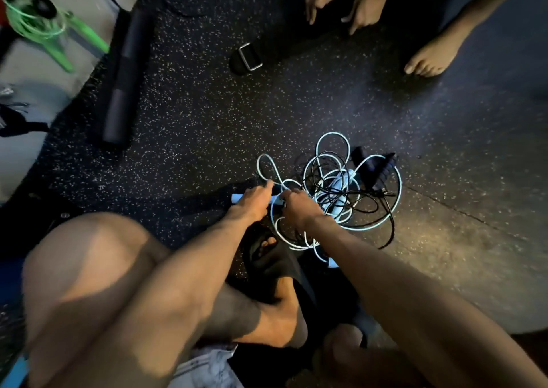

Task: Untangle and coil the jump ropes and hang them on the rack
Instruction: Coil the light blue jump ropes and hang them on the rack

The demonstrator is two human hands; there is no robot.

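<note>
Down at centre frame, two hands meet in a knot of jump ropes (pixel 335 192).
Left hand (pixel 255 202) curls round a pale blue handle (pixel 234 198); right hand (pixel 299 206), just beside it, pinches the pale blue rope (pixel 332 133) (tangled with a black rope (pixel 393 229) on the speckled floor (pixel 207 126)); a green rope (pixel 35 23) lies upper left.
</note>
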